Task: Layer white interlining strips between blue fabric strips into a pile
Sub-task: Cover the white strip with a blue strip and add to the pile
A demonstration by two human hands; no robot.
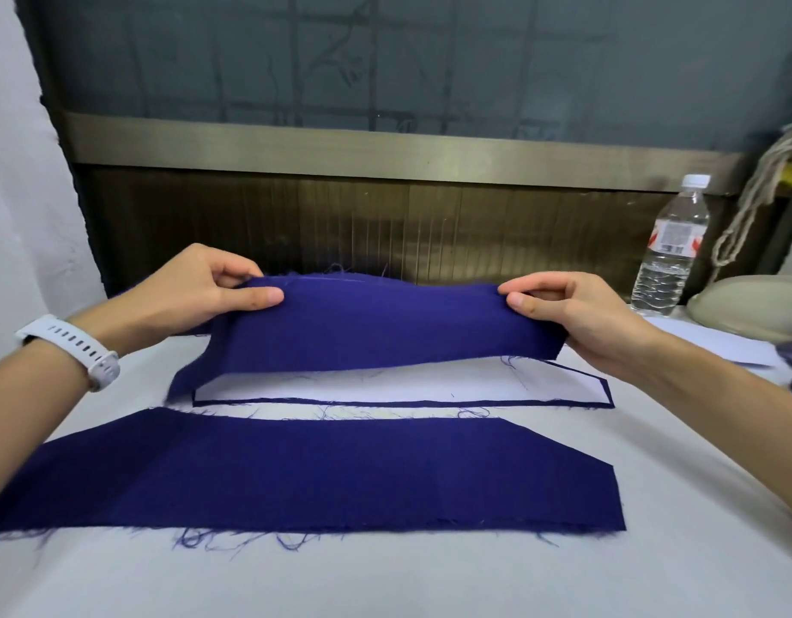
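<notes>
Both hands are holding a blue strip (376, 323) up over the pile (581, 385): the left hand (193, 292) is pinching its far left corner between thumb and fingers, the right hand (577, 314) is pinching the right corner the same way. The white interlining (385, 385) is lying on top of the pile, blue edges peeking out around it. Looks like the laying-on step. Next, the strip needs lowering square onto the white, edges matched. Another blue piece (318, 475) is waiting nearer on the table (430, 582).

soft, even light on my white cloth-covered table (430, 582); shadows faint, edges bow outward, dark glass pane (385, 60) behind looks dim.
</notes>
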